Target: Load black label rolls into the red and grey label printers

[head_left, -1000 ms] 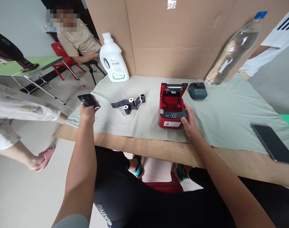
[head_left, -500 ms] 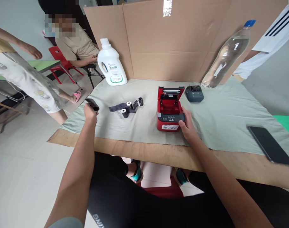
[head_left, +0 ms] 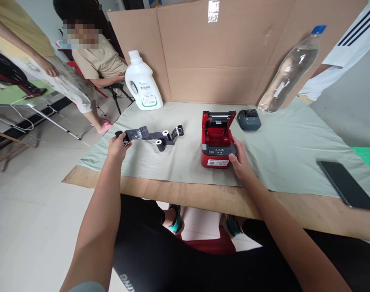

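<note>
My left hand [head_left: 117, 146] is closed on a small black paper roll [head_left: 133, 134] over the table's left edge, its loose end trailing right. Two more black rolls with white cores [head_left: 165, 138] lie just to its right on the grey-green cloth [head_left: 185, 158]. A red label printer [head_left: 217, 139] stands in the middle with its lid open and its bay showing nothing inside. My right hand [head_left: 241, 159] rests closed against the printer's front right corner.
A white detergent bottle [head_left: 142, 83], a small dark grey printer [head_left: 248, 119] and a tilted clear bottle [head_left: 288, 71] stand before a cardboard wall [head_left: 221, 52]. A black phone [head_left: 347, 184] lies at right. Other people are at left and far right.
My left hand has come back from beyond the table's left edge toward the loose rolls, with the black roll now unrolled a little. A person at left walked past. My right hand stayed put.
</note>
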Tool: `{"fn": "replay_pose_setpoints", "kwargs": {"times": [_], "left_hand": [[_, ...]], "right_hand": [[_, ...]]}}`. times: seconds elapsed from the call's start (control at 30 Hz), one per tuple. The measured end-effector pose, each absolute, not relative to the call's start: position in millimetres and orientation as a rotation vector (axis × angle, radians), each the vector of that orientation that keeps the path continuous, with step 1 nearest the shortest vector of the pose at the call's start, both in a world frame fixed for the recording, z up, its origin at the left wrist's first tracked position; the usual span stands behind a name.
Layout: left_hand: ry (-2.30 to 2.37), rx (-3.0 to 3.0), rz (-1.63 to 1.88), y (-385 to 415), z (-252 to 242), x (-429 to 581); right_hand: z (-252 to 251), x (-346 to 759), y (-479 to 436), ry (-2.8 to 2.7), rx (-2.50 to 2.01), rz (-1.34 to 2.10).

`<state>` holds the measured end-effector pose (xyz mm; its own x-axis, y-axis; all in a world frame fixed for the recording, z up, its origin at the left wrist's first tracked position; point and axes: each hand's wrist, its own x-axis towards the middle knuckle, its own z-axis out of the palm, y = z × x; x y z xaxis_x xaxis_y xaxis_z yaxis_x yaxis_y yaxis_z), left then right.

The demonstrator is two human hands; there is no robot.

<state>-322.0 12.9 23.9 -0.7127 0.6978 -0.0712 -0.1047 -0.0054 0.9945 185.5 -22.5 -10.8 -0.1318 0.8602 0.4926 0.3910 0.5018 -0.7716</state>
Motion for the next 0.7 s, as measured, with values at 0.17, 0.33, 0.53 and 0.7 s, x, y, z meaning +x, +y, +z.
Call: {"fn": "replay_pose_setpoints", "kwargs": {"times": [0.17,0.33,0.53,0.7], "left_hand": [[1.600,0.621,1.851,13.7,23.8,-322.0],[1.578,0.673,1.949,15.2,27.2,-323.1],[1.710,0.540,1.809,15.9,29.5,-319.1],[1.647,0.469,1.733,10.4,30.2,-319.7]], "right_hand": [[-11.8,186.3,-22.0,-1.742,-1.064,0.550],[-11.0,186.4,-22.1,-1.760,-1.049,0.525],[-9.4,186.0,-22.3,-1.768,-1.062,0.517],[-7.1,186.0,-23.1,-1.771,-1.064,0.529]]}}
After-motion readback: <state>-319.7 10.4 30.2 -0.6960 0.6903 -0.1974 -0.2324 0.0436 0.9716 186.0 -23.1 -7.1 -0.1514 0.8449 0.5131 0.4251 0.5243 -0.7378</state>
